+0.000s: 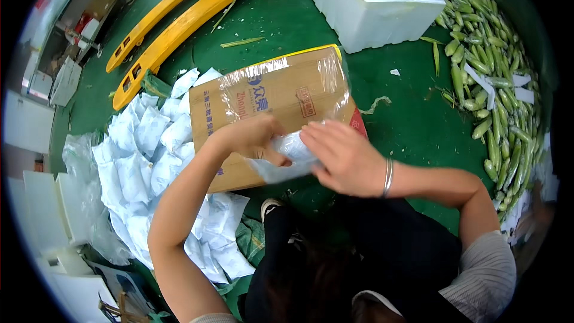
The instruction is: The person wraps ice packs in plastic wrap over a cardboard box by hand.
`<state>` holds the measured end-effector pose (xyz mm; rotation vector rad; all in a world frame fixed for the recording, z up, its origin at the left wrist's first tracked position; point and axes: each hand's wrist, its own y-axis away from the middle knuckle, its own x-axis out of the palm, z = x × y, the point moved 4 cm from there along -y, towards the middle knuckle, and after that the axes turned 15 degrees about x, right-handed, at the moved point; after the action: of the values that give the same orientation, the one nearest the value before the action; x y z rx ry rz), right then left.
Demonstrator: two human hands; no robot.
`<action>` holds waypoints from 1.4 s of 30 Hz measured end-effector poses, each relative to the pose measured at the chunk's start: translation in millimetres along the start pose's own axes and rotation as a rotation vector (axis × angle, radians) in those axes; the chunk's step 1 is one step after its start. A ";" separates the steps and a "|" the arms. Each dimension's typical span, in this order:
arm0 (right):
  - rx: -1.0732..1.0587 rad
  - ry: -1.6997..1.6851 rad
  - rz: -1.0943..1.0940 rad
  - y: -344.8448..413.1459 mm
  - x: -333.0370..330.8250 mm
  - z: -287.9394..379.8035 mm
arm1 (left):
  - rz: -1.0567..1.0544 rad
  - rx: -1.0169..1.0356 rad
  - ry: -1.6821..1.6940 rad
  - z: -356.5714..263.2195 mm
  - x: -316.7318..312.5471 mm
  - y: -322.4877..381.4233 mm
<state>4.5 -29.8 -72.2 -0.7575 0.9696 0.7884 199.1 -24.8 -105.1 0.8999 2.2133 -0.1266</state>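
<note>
A brown cardboard carton (287, 80) with printed writing and clear film on its top lies before me. Over its near edge, both hands hold a blurred pale translucent bundle (293, 152) that looks like plastic. My left hand (258, 139) grips the bundle's left end with bent fingers and thumb. On its right end my right hand (343, 157) is pressed, fingers stretched and close together, a silver bangle at the wrist. What is inside the bundle cannot be made out. Left of the carton, pale blue-white pouches (150, 130) are heaped against its side.
Yellow pallet-truck forks (179, 31) reach in from the top. A white foam box (381, 22) stands beyond the carton. Green corn cobs (497, 98), several in film, are piled at the right. Clear plastic bags (85, 166) and white foam boxes (42, 206) lie at the left.
</note>
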 end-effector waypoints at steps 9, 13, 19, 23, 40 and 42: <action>0.176 -0.186 0.531 -16.0 60.3 -37.8 | -0.323 -0.004 -0.491 7.4 35.0 14.8; 0.068 -0.201 1.110 -94.1 56.3 -80.8 | -0.456 -0.026 -0.559 -54.0 28.1 11.8; 0.240 -0.606 1.151 -142.1 78.9 -61.3 | -0.426 -0.220 -0.715 3.6 7.9 -8.5; 0.357 -0.537 1.083 -141.4 114.3 -73.4 | -0.380 -0.255 -0.455 23.4 12.7 -5.7; -0.325 -0.663 0.176 -53.6 141.4 -45.9 | 0.031 -0.413 1.170 -25.9 284.7 29.2; -0.378 -0.634 0.163 -52.7 137.6 -47.8 | -0.092 -0.489 1.421 -31.4 283.3 55.6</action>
<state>77.3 -64.5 -204.5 -0.6858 0.3125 1.2799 77.9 188.1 -261.0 0.6212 3.2523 1.3359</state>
